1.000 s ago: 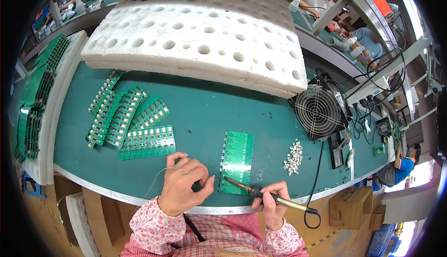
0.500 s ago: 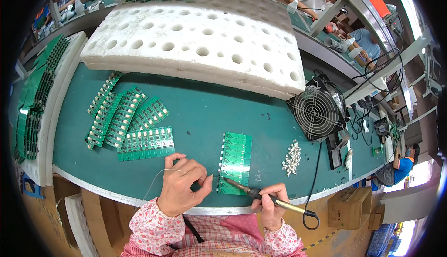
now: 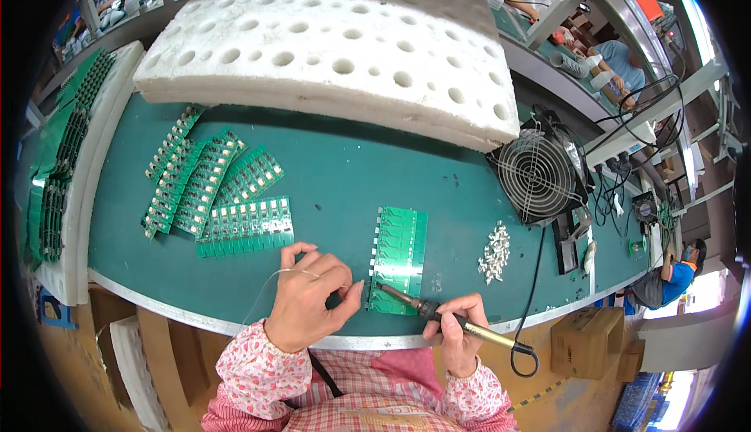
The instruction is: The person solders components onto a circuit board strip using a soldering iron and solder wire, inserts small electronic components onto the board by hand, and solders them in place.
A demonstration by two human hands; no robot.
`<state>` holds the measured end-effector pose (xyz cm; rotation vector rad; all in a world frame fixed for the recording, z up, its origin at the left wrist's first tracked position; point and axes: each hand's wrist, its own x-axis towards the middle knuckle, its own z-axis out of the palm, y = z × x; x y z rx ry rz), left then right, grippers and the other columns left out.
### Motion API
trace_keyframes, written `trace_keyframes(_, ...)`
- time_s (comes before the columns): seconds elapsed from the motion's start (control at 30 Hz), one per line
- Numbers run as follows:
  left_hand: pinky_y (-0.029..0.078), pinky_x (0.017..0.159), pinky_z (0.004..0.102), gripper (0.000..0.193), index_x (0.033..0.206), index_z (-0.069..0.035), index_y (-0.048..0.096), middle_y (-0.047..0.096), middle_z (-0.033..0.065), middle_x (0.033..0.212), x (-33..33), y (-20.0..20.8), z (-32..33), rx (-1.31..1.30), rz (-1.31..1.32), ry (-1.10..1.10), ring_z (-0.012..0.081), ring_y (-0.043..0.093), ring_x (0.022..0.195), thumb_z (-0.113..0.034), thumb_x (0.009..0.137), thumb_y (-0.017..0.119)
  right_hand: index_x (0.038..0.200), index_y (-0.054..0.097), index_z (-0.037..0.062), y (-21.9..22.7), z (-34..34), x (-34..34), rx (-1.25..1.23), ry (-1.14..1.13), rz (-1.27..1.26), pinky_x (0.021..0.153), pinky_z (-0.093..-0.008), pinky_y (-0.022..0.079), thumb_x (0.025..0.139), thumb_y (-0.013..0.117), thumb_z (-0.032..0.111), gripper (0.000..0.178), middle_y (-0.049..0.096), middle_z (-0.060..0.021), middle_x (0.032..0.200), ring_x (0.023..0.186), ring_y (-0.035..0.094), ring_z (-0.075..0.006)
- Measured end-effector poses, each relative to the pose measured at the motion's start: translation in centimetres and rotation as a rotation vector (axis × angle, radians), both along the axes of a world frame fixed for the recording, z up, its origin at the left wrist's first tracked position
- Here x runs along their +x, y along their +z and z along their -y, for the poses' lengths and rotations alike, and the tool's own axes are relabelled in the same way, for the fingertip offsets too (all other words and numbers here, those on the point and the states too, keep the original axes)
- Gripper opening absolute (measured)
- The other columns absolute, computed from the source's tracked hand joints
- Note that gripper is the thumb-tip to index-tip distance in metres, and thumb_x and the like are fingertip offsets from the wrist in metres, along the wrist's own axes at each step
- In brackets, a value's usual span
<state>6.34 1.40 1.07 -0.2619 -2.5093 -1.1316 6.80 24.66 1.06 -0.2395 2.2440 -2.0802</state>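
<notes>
Two bare hands work at the near edge of a green bench top (image 3: 336, 190). The right hand (image 3: 458, 334) is closed around the handle of a soldering iron (image 3: 438, 315), held like a pen, with its tip angled up and to the left onto the lower left corner of a green circuit board panel (image 3: 399, 256). That panel lies flat just above and between the two hands. The left hand (image 3: 309, 299) rests on the bench with fingers curled, pinching a thin solder wire (image 3: 270, 287) that loops out to its left; its fingertips sit just beside the panel's lower left edge, near the iron's tip. Left of and above the left hand lie several more green circuit board strips (image 3: 215, 193), fanned and overlapping. To the right of the right hand sits a small heap of white parts (image 3: 494, 252), and beyond it a small desk fan (image 3: 540, 174). Far above both hands lies a white foam slab with round holes (image 3: 328, 57).
</notes>
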Motion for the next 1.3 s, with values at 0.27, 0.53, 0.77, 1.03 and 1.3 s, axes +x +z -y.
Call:
trace_keyframes(0.27,0.035,0.084,0.037,0.018,0.067,-0.01,0.054,0.051,-0.0021,0.064,-0.2,-0.2,0.2,-0.034,-0.035,-0.029,0.0165,0.053,0.063,-0.009,0.074,0.07,0.094,0.049,-0.0004,-0.5,0.2,-0.2,-0.013,0.007,-0.071,0.052,-0.0238,0.05,0.092,0.055,0.014,0.015,0.062,-0.0099,0.066,0.056,0.061,-0.0118)
trace_keyframes(0.53,0.036,0.084,0.0367,0.018,0.067,-0.01,0.054,0.052,-0.0022,0.064,0.1,-0.2,0.2,-0.023,-0.04,-0.001,0.0165,0.053,0.063,-0.009,0.074,0.07,0.094,0.048,-0.0003,-0.7,0.0,0.1,-0.013,-0.013,-0.062,0.052,-0.0239,0.049,0.09,0.055,0.013,0.016,0.062,-0.0105,0.068,0.055,0.06,-0.0119)
trace_keyframes(0.77,0.036,0.083,0.0371,0.017,0.066,-0.01,0.054,0.054,-0.0014,0.065,0.3,-0.2,0.5,0.015,-0.022,-0.027,0.0168,0.054,0.062,-0.009,0.074,0.069,0.092,0.045,0.0002,-1.3,-0.5,0.7,-0.192,-0.106,-0.052,0.047,-0.0234,0.046,0.09,0.053,0.014,0.016,0.055,-0.0105,0.075,0.051,0.055,-0.0121)
trace_keyframes(1.03,0.035,0.09,0.0395,0.018,0.064,-0.009,0.054,0.061,-0.0018,0.07,0.6,0.0,0.6,0.009,0.066,-0.089,0.0151,0.057,0.068,-0.006,0.073,0.07,0.091,0.046,-0.0003,-1.1,-0.5,0.4,-0.126,-0.012,-0.098,0.045,-0.0235,0.046,0.092,0.055,0.019,0.021,0.057,-0.0095,0.067,0.049,0.056,-0.0116)
trace_keyframes(1.3,0.035,0.09,0.0396,0.017,0.066,-0.009,0.056,0.061,-0.0014,0.07,0.6,0.0,0.7,0.001,0.083,-0.112,0.015,0.058,0.069,-0.007,0.073,0.07,0.088,0.048,-0.0006,-0.9,-0.3,0.3,-0.082,-0.018,-0.06,0.045,-0.0237,0.049,0.091,0.056,0.017,0.019,0.061,-0.009,0.062,0.05,0.06,-0.0121)
